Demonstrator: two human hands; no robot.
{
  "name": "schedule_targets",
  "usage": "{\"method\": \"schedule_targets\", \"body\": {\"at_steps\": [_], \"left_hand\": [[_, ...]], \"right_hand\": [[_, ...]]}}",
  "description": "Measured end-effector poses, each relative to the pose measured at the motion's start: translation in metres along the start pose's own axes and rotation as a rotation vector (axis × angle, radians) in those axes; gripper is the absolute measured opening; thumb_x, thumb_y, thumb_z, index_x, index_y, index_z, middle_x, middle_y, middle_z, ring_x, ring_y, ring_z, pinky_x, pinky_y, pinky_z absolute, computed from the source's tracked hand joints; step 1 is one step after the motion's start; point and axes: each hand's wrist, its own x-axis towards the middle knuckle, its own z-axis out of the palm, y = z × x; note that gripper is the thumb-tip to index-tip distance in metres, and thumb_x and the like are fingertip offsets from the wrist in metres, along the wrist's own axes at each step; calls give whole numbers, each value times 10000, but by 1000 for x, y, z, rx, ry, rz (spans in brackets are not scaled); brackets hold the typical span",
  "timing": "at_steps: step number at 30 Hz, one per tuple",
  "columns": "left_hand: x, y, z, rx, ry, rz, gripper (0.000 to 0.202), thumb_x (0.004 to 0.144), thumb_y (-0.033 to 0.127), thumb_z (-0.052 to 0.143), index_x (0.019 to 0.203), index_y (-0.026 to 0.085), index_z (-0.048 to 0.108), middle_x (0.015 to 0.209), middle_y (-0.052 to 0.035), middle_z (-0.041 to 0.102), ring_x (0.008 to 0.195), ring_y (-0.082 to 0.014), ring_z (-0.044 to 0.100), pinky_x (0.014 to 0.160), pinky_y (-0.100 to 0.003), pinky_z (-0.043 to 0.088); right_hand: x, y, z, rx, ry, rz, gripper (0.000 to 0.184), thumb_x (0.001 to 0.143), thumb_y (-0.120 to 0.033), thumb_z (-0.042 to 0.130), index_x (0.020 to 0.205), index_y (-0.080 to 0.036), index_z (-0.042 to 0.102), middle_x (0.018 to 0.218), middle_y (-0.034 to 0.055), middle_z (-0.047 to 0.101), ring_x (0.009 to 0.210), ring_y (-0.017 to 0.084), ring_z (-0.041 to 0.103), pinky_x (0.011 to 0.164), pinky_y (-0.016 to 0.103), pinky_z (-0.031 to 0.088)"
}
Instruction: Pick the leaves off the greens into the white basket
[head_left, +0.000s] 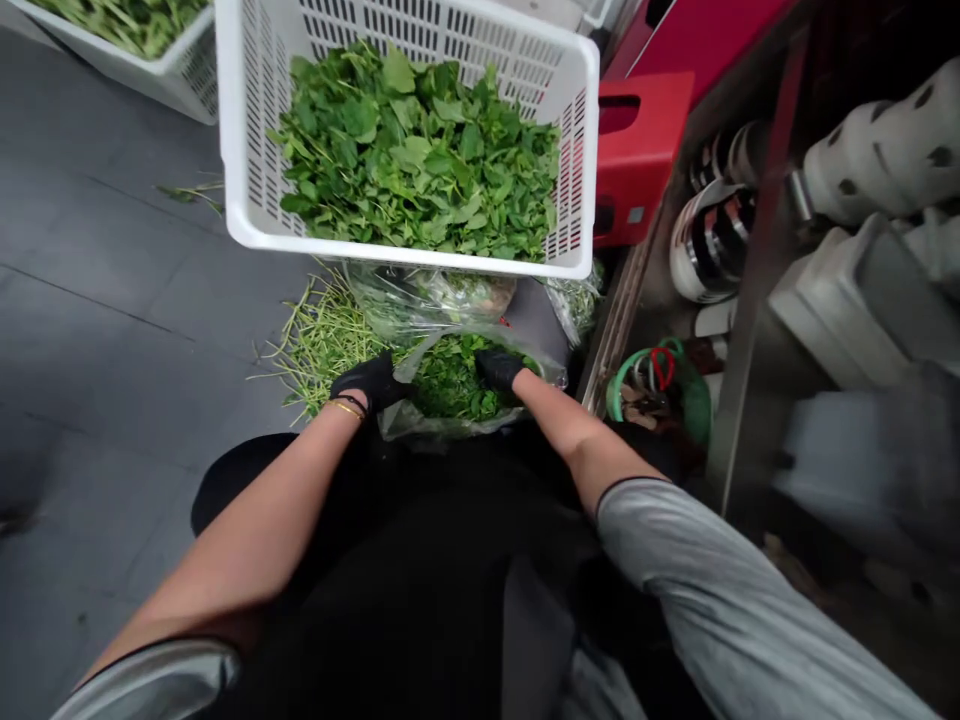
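Both my hands wear black gloves. My left hand (pixel 369 382) is closed on the left rim of a clear plastic bag (pixel 420 318) that holds green leaves (pixel 450 380). My right hand (pixel 498 368) reaches into the bag's mouth on the right, fingers curled among the leaves; what it grips is hidden. Just beyond the bag stands a white perforated crate (pixel 409 140) heaped with loose green leaves. A pile of bare green stems (pixel 319 340) lies on the floor left of the bag.
A second white crate (pixel 161 60) with greens sits at the top left on the grey tiled floor. A red plastic box (pixel 637 150) stands right of the main crate. Metal shelving (pixel 757 260) with bowls, containers and a green coil fills the right side.
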Motion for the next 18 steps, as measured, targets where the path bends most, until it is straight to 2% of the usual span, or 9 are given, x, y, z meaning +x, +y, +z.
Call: {"method": "schedule_targets", "body": {"at_steps": [2, 3, 6, 8, 9, 12, 14, 16, 18], "left_hand": [[10, 1, 10, 133, -65, -36, 943, 665, 573, 807, 1482, 179, 547, 1434, -244, 613, 1304, -444, 592, 1015, -495, 507], [14, 0, 13, 183, -84, -37, 832, 689, 550, 781, 1422, 196, 608, 1389, -230, 651, 1266, -437, 621, 981, -491, 523], [23, 2, 16, 287, -150, -8, 471, 758, 382, 683, 1187, 204, 760, 1247, -215, 731, 1161, -425, 679, 889, -482, 550], [28, 6, 12, 315, -160, 9, 376, 770, 294, 626, 1083, 180, 800, 1175, -228, 751, 1109, -419, 700, 850, -464, 553], [30, 9, 9, 318, -145, 13, 373, 776, 278, 604, 1071, 170, 805, 1159, -232, 754, 1095, -414, 706, 843, -454, 552], [33, 20, -4, 305, -42, 41, 431, 829, 317, 544, 1156, 173, 784, 1213, -209, 742, 1115, -388, 700, 863, -426, 546], [32, 26, -10, 297, 3, 56, 467, 877, 365, 498, 1217, 179, 758, 1262, -189, 727, 1145, -375, 687, 880, -414, 542], [29, 30, -13, 302, -13, 76, 491, 912, 408, 462, 1241, 175, 742, 1276, -181, 722, 1156, -370, 682, 885, -409, 539], [26, 31, -11, 307, -40, 92, 505, 924, 445, 455, 1243, 174, 738, 1266, -178, 726, 1151, -370, 682, 887, -411, 535]], "right_hand": [[4, 14, 20, -4, -47, 75, 866, 746, -168, 774, 1523, -7, 428, 1452, 305, 556, 1281, 314, 612, 1058, 361, 466], [3, 21, 28, -10, -64, 110, 930, 753, -172, 769, 1569, -14, 350, 1477, 314, 527, 1297, 318, 603, 1061, 364, 466], [-8, 33, 48, -39, -92, 190, 888, 854, -184, 665, 1619, -46, 238, 1474, 310, 532, 1284, 313, 620, 1041, 380, 484], [-18, 34, 59, -51, -92, 188, 734, 940, -182, 539, 1615, -73, 272, 1462, 290, 554, 1281, 307, 626, 1035, 398, 489], [-23, 32, 63, -55, -93, 167, 647, 967, -176, 488, 1591, -83, 341, 1447, 277, 573, 1281, 303, 627, 1035, 402, 489], [-30, 27, 68, -73, -100, 83, 436, 974, -140, 455, 1367, -69, 627, 1346, 257, 653, 1264, 296, 637, 1046, 387, 480], [-28, 26, 65, -97, -96, 68, 366, 959, -119, 467, 1217, -25, 709, 1267, 285, 682, 1235, 310, 650, 1049, 392, 479], [-21, 26, 59, -133, -66, 92, 395, 957, -95, 438, 1246, 32, 677, 1277, 336, 652, 1242, 340, 637, 1057, 440, 477], [-9, 28, 53, -169, -20, 104, 495, 967, -64, 375, 1417, 57, 540, 1421, 366, 540, 1356, 370, 546, 1111, 510, 427]]}}
